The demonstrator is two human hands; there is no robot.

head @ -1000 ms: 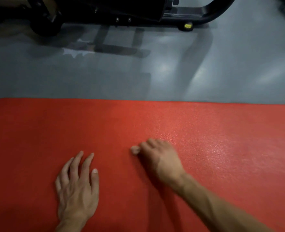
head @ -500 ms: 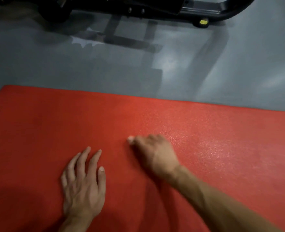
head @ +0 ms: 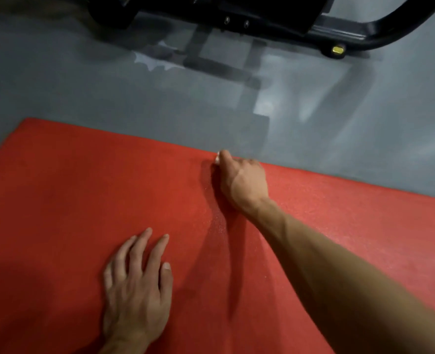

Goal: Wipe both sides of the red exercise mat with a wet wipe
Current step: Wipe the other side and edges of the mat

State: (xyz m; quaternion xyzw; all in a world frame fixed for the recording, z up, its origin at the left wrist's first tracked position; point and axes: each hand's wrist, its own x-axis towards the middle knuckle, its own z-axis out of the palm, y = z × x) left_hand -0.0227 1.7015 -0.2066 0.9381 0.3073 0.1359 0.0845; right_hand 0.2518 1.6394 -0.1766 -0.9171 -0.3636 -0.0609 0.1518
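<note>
The red exercise mat (head: pixel 70 200) lies flat on the grey floor and fills the lower part of the view. My right hand (head: pixel 242 182) reaches out to the mat's far edge, fingers curled round a white wet wipe (head: pixel 217 159); only a small bit of the wipe shows at the fingertips. A damp, speckled streak runs on the mat behind that hand. My left hand (head: pixel 137 290) rests flat on the mat near me, fingers straight and spread.
Beyond the mat is bare grey floor (head: pixel 109 93). A black exercise machine base (head: pixel 262 19) with a curved tube and a yellow foot cap (head: pixel 337 49) stands at the far side.
My right hand has slid the wipe away from me, from the mat's middle to its far edge. My left hand has stayed pressed in place.
</note>
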